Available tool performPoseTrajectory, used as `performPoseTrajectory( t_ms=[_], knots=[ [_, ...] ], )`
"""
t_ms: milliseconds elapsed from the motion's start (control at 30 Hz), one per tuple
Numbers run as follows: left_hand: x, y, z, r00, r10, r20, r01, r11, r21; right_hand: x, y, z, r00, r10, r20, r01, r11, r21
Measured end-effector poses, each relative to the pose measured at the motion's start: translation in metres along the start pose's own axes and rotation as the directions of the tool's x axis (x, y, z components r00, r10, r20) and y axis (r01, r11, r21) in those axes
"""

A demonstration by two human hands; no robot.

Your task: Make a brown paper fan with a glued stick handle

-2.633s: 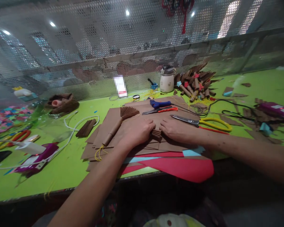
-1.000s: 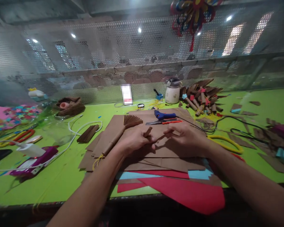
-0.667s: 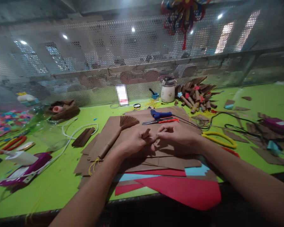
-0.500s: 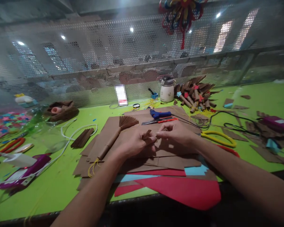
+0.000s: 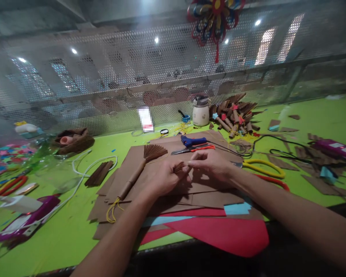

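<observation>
My left hand [image 5: 161,177] and my right hand [image 5: 212,164] meet over a stack of brown paper sheets [image 5: 202,188] on the green table [image 5: 60,227]. Both pinch a small pleated strip of brown paper [image 5: 179,167], raised a little above the sheets. The left hand's fingers are curled round its lower end; the right hand's fingertips press its upper end. To the left of my left hand lies a finished brown paper fan with a rolled handle and yellow cord [image 5: 138,169].
Behind the hands lie a blue glue gun [image 5: 193,141], a red-handled cutter [image 5: 194,149] and yellow-handled scissors [image 5: 263,169]. A white jar [image 5: 200,105] and a pile of paper fans [image 5: 233,113] stand by the mesh wall. Red paper [image 5: 227,234] overhangs the front edge. A folded brown strip [image 5: 99,173] and white cable [image 5: 86,163] lie left.
Earlier both hands pressed the pleated strip flat on the sheets; it has since been lifted and is pinched between both hands. The view has tilted up slightly.
</observation>
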State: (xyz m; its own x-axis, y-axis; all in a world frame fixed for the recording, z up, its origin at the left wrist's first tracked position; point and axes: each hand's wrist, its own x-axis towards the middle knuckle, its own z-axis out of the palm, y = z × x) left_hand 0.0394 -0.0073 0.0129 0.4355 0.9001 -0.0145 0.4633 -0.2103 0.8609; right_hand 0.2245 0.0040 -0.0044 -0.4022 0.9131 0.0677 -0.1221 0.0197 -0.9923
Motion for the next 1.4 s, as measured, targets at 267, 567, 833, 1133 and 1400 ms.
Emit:
performPoseTrajectory(
  t_ms=[267,567,833,1133,1400],
  knots=[
    [0.001,-0.005,0.003,0.998,0.026,0.049,-0.024,0.999,-0.045,0.003,0.000,0.001,0.987,-0.087,-0.134,0.082,0.996,-0.041],
    [0.001,-0.005,-0.002,0.996,-0.040,0.086,0.048,0.994,-0.098,0.007,-0.001,-0.015,0.968,-0.052,-0.244,0.065,0.997,0.047],
    [0.003,-0.009,-0.005,0.996,-0.065,0.062,0.072,0.990,-0.117,0.010,-0.006,-0.026,0.977,-0.076,-0.201,0.108,0.983,0.151],
    [0.000,-0.003,-0.005,0.984,-0.071,0.163,0.104,0.973,-0.207,0.002,-0.004,-0.008,0.987,-0.125,-0.101,0.120,0.991,-0.056],
    [-0.001,0.000,-0.004,0.997,-0.054,0.058,0.058,0.996,-0.067,0.001,-0.009,-0.014,0.969,-0.163,-0.184,0.143,0.982,-0.120]
  ],
)
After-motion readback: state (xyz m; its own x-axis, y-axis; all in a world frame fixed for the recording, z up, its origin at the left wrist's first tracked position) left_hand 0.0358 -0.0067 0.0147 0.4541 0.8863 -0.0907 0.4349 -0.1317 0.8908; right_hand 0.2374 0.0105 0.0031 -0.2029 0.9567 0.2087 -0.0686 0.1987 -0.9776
